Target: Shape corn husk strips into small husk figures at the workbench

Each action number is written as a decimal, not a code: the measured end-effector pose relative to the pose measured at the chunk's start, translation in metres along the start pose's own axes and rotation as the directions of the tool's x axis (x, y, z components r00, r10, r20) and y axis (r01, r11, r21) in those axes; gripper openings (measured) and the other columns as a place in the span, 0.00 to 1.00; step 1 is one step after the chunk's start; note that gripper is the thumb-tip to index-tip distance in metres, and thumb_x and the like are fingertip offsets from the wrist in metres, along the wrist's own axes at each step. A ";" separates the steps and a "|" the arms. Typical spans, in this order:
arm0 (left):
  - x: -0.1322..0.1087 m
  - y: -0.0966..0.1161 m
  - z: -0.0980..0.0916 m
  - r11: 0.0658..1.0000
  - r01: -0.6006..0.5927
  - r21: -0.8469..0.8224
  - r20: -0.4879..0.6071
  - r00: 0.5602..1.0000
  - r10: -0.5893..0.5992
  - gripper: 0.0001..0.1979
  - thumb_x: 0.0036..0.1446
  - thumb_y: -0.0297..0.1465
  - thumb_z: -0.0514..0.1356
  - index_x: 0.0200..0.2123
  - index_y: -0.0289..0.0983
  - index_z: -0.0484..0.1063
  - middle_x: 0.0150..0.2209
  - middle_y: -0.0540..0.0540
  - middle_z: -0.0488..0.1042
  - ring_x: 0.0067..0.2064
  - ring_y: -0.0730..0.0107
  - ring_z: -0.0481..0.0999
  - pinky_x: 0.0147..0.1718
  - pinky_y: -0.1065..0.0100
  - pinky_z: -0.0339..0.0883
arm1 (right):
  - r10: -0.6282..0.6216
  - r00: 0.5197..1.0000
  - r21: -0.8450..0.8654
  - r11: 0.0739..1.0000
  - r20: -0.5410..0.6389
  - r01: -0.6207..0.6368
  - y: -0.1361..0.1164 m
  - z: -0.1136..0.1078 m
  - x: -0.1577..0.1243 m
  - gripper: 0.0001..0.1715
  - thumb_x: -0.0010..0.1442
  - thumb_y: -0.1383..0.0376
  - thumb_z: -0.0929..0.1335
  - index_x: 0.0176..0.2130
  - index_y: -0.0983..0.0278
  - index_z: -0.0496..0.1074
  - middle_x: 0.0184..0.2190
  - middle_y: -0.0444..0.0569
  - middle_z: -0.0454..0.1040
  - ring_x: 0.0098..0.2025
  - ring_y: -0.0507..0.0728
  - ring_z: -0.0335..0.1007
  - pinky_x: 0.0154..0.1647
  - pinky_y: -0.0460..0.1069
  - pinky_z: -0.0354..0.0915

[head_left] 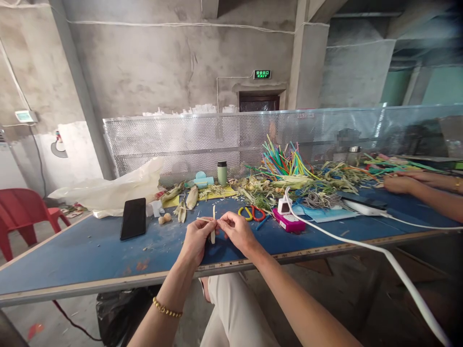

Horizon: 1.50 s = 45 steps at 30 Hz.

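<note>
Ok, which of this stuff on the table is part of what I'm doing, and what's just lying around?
In hand: pale husk strip, pinched between left hand and right hand; probably also the husk pieces, husk pile and scissors.
Lying about: phone, green bottle, plastic bag, pink device, white cable.

A rough grey concrete wall (144,62) closed the back of the room, with a square concrete pillar (307,62) standing right of a dark recessed doorway (259,102). A glowing green exit sign (262,74) hung just above that doorway. A small white box fitting (26,116) sat on the left wall. A perforated silver metal screen (181,140) ran along the far edge of the long blue-topped worktable (90,250). A red plastic chair (21,212) stood at the left on the grey concrete floor (21,313). A pale green wall (441,86) showed far right.
</note>
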<state>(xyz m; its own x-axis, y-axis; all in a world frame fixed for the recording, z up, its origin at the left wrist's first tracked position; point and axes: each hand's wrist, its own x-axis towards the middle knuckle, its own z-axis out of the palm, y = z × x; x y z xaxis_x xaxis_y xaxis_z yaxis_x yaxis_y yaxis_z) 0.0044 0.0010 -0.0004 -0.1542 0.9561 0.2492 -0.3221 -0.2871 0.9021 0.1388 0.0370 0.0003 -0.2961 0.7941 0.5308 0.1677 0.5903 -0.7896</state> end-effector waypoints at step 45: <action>0.000 -0.001 -0.001 0.992 -0.025 0.125 0.075 0.997 0.016 0.19 0.46 0.43 0.68 0.17 0.33 0.73 0.18 0.47 0.70 0.23 0.75 0.65 0.25 0.71 0.55 | -0.053 0.998 -0.121 0.991 0.024 0.055 -0.006 -0.001 -0.004 0.13 0.59 0.62 0.65 0.26 0.64 0.71 0.22 0.45 0.74 0.24 0.51 0.65 0.25 0.45 0.58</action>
<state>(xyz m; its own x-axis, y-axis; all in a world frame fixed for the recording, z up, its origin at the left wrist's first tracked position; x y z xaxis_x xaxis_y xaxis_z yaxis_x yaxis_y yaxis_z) 0.0035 0.0012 -0.0022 -0.0889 0.9532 0.2890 -0.1992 -0.3013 0.9325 0.1400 0.0307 0.0036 -0.3270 0.7582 0.5641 0.2634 0.6464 -0.7161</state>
